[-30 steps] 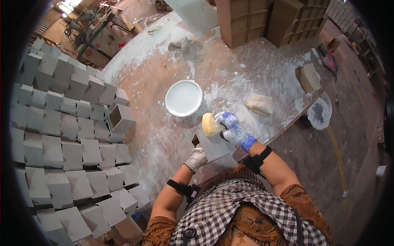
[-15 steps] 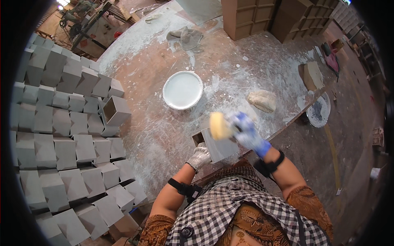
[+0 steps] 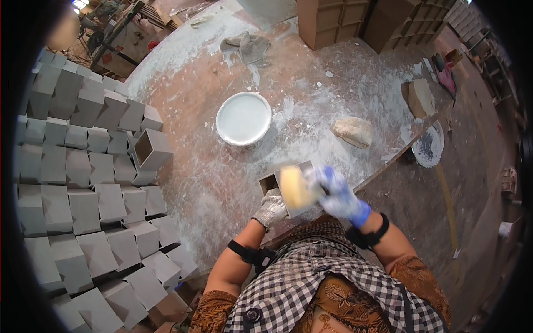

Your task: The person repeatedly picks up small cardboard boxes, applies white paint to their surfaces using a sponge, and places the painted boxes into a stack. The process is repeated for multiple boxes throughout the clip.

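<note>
A small grey open-ended box (image 3: 305,166) is held near the table's front edge. My left hand (image 3: 270,210), in a whitish knit glove, grips it at the open end, with part of the fingers hidden. My right hand (image 3: 338,195), in a blue and white glove, is closed on a yellow sponge (image 3: 294,186). Motion blurs the sponge, which lies over the box's top face. Beyond the box stands a round white tub (image 3: 244,119) filled with pale, whitish liquid.
Many grey boxes (image 3: 83,208) are stacked along the left side. A crumpled cloth (image 3: 353,132) lies right of the tub, a grey rag (image 3: 245,47) farther back. Brown compartmented boxes (image 3: 333,25) stand at the far edge. A stained round lid (image 3: 428,145) sits beyond the table's right edge.
My right hand has brought the sponge down and slightly toward me across the box's top face. My left hand keeps its grip on the box. The whole view has shifted slightly.
</note>
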`<state>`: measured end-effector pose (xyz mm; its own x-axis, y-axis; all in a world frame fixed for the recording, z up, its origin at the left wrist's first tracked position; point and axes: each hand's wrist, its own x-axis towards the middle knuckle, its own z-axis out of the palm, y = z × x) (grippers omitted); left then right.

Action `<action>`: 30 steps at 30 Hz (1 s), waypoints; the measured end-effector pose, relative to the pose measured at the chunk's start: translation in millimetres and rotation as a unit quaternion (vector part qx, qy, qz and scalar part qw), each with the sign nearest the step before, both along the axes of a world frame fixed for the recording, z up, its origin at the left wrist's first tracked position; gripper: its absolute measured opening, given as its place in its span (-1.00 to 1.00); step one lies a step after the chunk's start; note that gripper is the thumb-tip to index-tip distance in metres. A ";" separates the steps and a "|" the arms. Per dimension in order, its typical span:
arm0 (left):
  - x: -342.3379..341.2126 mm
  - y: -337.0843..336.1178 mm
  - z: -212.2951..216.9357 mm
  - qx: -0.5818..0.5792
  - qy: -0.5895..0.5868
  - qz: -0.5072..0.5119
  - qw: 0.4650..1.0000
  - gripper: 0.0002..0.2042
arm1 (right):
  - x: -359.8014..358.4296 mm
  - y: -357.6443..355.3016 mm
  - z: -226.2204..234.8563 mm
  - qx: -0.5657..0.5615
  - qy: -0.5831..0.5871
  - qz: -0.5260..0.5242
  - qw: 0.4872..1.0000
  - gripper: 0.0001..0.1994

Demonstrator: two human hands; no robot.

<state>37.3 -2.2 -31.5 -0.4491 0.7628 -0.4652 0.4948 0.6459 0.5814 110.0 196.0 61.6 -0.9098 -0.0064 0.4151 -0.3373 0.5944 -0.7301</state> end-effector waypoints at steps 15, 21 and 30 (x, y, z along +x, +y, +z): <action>1.4 -16.4 -60.7 0.101 -0.001 0.058 0.993 -0.65 | 23.9 18.8 -16.7 -0.162 -0.055 -0.011 0.985 -0.68; -0.7 -15.1 -61.5 0.090 0.003 0.054 0.994 -0.64 | -45.4 23.1 -50.2 -0.157 -0.103 0.001 0.982 -0.59; -4.2 -6.1 -28.3 0.013 0.004 0.026 1.000 -0.62 | 105.8 -6.2 -42.2 -0.139 -0.110 0.072 0.981 -0.62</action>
<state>33.1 -8.4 -59.8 -0.4927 0.7494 -0.4424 0.4650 0.6564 0.5940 215.8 189.8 19.4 -0.9755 -0.0567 0.2126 -0.2195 0.3193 -0.9219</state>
